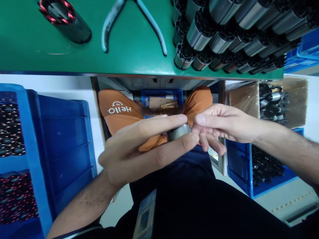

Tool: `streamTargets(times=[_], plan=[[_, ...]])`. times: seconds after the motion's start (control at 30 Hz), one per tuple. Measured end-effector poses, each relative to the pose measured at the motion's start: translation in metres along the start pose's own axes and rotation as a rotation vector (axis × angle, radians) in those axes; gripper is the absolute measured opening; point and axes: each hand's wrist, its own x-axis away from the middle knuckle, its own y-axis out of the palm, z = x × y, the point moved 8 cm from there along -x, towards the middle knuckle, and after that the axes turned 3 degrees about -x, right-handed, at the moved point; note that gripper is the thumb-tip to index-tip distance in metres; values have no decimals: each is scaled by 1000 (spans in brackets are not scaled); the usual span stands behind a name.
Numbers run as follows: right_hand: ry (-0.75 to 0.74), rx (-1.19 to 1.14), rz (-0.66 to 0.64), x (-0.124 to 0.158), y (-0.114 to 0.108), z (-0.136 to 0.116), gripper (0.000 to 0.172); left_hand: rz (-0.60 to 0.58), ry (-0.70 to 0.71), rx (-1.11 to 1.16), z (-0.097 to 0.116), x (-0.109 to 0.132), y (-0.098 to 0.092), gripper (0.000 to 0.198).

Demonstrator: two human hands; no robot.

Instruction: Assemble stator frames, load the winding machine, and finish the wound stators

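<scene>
My left hand [147,142] is closed around a short metal stator core [181,131], held above my lap below the table edge. Its grey steel side shows between my fingers, while its ends are mostly covered. Right beside it, my right hand [221,122] pinches with thumb and forefinger at the core's right end. A thin red wire [203,145] runs by the curled lower fingers of that hand. How the wire meets the core is hidden by my fingertips.
On the green table [134,61] lie a red-wound stator [78,30], pliers [106,31] and stacked stator cores [199,33]. Blue crates [67,132] with wound parts stand left. At right are a carton [245,96] of cores and a blue bin [239,166] of black parts.
</scene>
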Motion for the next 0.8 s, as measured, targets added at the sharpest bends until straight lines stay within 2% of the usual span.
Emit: streamTargets(times=[0.1,0.13,0.23,0.4,0.5,0.6,0.67,0.73,0.8], plan=[[-72,-76,-25,-2,-4,0,29,48,58,-58,0,3,3,28],[-77,-86,-23,-3,-7,2,27,73,19,-21,-3,3,4,24],[-75,-72,0,-6,-11,13,32,137,-37,101,-6,1,7,24],[-192,-48,35,-31,3,46,47,126,-202,210,-14,2,22,36],[-263,152,84,-47,2,62,54,136,-202,190,-16,4,25,37],[-309,394,286,-37,-25,46,46,127,-141,130,-15,7,21,35],[-327,358,375,-17,-42,22,42,103,-71,60,-9,9,18,34],[-290,256,323,1,-43,1,44,83,-22,-20,-3,10,16,31],[-159,161,152,9,-28,-6,45,85,-7,-45,3,9,13,29]])
